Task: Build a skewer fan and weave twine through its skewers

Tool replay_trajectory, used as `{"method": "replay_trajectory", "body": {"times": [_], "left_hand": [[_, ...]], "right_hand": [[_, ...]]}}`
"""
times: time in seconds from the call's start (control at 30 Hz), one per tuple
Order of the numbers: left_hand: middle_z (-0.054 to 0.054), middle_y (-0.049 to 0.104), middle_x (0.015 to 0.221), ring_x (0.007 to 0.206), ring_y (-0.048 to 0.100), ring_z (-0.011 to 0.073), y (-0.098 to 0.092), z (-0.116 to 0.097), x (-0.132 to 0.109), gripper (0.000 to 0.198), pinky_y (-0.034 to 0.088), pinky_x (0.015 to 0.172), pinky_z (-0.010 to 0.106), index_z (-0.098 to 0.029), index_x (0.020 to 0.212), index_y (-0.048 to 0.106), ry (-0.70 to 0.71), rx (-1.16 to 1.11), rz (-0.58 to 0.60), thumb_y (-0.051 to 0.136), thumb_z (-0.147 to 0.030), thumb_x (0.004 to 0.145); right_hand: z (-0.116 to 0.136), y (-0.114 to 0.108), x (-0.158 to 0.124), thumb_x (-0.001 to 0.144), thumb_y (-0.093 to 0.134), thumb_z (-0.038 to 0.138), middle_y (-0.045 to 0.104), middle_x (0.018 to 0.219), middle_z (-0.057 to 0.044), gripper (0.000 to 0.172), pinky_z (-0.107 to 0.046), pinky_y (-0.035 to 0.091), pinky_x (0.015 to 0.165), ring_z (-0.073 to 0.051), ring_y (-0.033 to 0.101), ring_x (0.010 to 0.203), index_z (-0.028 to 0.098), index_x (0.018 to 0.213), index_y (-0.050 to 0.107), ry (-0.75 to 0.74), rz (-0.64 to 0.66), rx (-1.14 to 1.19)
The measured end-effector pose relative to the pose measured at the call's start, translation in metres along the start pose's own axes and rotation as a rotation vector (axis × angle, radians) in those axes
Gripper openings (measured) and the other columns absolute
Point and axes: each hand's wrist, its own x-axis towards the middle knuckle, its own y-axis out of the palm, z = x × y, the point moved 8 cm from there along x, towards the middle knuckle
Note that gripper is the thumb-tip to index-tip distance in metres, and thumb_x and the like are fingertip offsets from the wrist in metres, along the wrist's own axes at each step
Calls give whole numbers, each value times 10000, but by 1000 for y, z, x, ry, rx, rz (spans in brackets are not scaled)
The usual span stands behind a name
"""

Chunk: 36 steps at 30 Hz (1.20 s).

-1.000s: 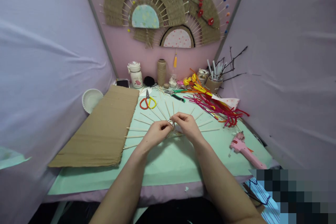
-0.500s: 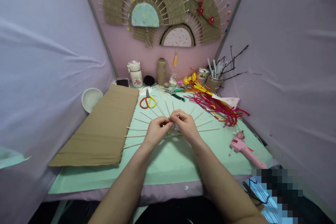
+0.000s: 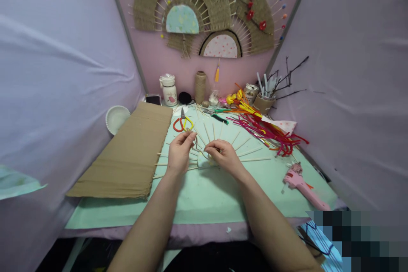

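Note:
Thin wooden sticks (image 3: 251, 151) fan out over the green tabletop from a small pale green half-disc (image 3: 202, 160). Over the left part of this fan, my left hand (image 3: 179, 153) pinches a brown twine (image 3: 196, 149) between thumb and fingertips. The twine hangs in a loose curve toward the half-disc. My right hand (image 3: 225, 155), just above the half-disc's right side, has its fingertips pressed together on the twine's other part. Its curled fingers partly hide the strand. Both hands cover some of the sticks.
Left of the fan lies a cardboard sheet (image 3: 124, 157). Scissors (image 3: 183, 122) and pliers (image 3: 216, 114) lie behind it. Pipe cleaners (image 3: 270, 136) spread at the back right, with a pink glue gun (image 3: 302, 185) nearer. A twine spool (image 3: 200, 87) and white bottle (image 3: 168, 91) stand behind.
My hands have parted from being together over the middle of the fan. The left moved left, and twine now shows between them. The whole view has shifted slightly.

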Motion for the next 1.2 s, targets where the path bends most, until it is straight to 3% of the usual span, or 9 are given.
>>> {"method": "replay_trajectory", "body": {"times": [0.1,0.23,0.33,0.47,0.57,0.6,0.83,1.0,1.2], "left_hand": [[-9,629,766,726,568,74,-2,2,1,233,456,729,204,-155,750,656,-58,-150,-21,779,-308,626],[-7,651,782,750,603,70,3,3,-1,229,488,810,240,-143,753,662,-76,-245,17,795,-277,623],[-1,669,781,755,628,82,8,5,-4,216,502,837,270,-142,747,664,-75,-247,43,792,-276,636],[-1,685,793,758,649,87,7,7,-5,226,508,847,269,-141,766,659,-77,-255,28,794,-273,640],[-3,690,789,750,654,82,0,3,-1,221,512,823,251,-148,765,628,-49,-321,-14,785,-260,657],[-4,692,790,747,655,79,-3,2,1,213,514,809,243,-154,767,615,-49,-345,-33,777,-252,669],[-59,629,708,643,614,49,-13,9,7,214,498,684,195,-204,791,514,-167,-388,-58,715,-271,753],[-74,536,648,524,486,21,-10,5,8,270,410,539,146,-203,784,492,-112,-373,2,741,-280,716],[-35,567,675,512,439,11,-1,11,3,273,346,491,135,-156,749,527,-163,-185,57,758,-280,675]], "right_hand": [[2,-1,0,859,557,306,651,717,-27,184,-338,398,812,-193,574,781,227,749,680,-31,-17,-34],[8,-14,-2,874,536,351,648,1045,-81,214,-380,368,939,-234,540,1044,226,982,672,-84,-174,-26],[12,-11,-2,891,504,396,627,1155,-84,288,-391,344,983,-236,523,1114,239,1100,626,-105,-180,26],[15,12,-2,807,648,399,691,910,-40,343,-441,251,1021,-232,574,962,253,1114,605,-94,-57,-109],[14,29,-4,872,577,319,659,715,-8,116,-416,283,957,-186,576,773,233,889,653,-91,70,-172],[13,31,-4,893,541,297,652,705,-9,150,-395,308,920,-175,570,742,223,816,647,-89,96,-161],[11,21,-5,893,486,280,628,708,-11,235,-306,377,778,-169,555,750,216,704,610,-53,141,-55],[4,15,-6,879,481,277,583,641,12,252,-250,392,641,-142,519,657,204,668,598,10,216,37],[-11,-7,-4,867,508,341,556,619,30,248,-231,375,585,-123,487,598,193,687,594,132,112,118]]}}
